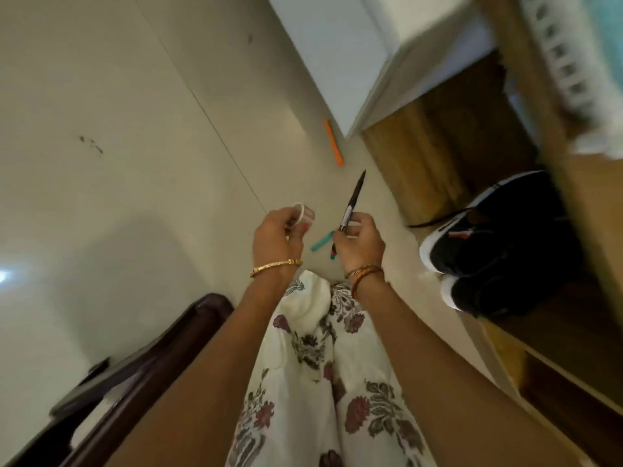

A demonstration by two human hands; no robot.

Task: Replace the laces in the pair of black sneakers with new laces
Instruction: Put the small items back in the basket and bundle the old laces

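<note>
Left hand (281,235): pinching a small white ring (300,213)
Right hand (359,242): gripping a black pen (353,200), tip up
Sneakers (495,244): side by side on the floor (135,129), right of the hands
Markers: orange (333,143), teal (322,241), on the floor

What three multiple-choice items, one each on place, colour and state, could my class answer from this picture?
1. Where are the black sneakers? A between the hands; B at the right, beside the wooden furniture; C on the lap.
2. What colour is the marker lying farthest away on the floor? A orange; B black; C white.
3. What is the right hand doing? A lying flat; B gripping a black pen; C tying a lace.

Key: 1 B, they sit at the right edge; 2 A, it is orange; 3 B, fingers curl round the pen.
</note>
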